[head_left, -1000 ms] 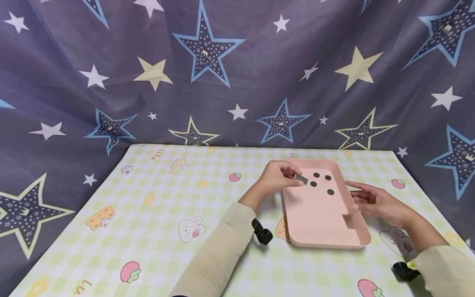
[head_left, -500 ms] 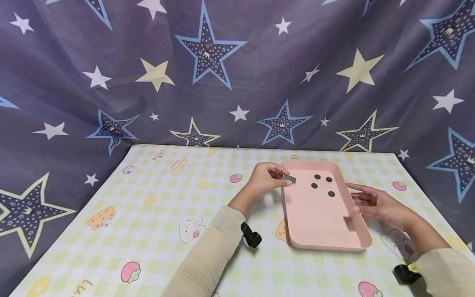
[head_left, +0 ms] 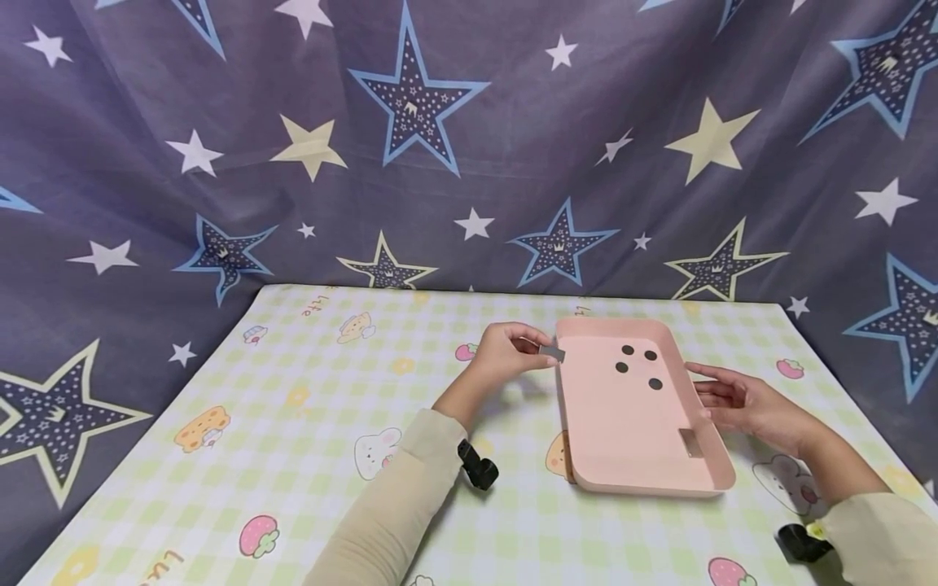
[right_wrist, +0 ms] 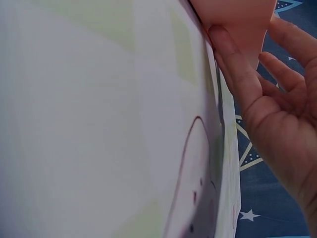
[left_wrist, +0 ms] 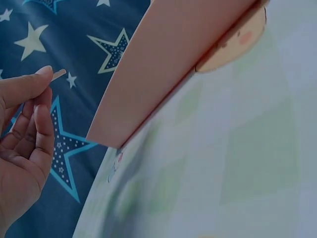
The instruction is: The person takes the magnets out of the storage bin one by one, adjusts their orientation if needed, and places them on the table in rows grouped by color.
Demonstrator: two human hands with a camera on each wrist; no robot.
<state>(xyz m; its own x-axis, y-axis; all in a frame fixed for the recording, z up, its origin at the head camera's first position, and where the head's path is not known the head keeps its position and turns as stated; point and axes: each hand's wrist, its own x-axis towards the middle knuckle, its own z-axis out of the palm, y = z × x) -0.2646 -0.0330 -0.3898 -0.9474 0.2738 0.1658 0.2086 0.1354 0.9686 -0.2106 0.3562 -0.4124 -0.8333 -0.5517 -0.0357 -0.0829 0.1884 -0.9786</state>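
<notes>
Four dark discs (head_left: 622, 368) lie in the pink tray (head_left: 623, 431); the left hand (head_left: 504, 355) pinches a small grey piece (head_left: 554, 354) at its left rim, perhaps just clear. The right hand (head_left: 755, 407), fingers loosely extended, touches the opposite wall; a level pinch should avoid scraping.

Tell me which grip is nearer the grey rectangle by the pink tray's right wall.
Right. The right grip touches the pink tray just right of the grey rectangle and slightly farther back; the left grip is across the tray, beside its left edge.
</notes>
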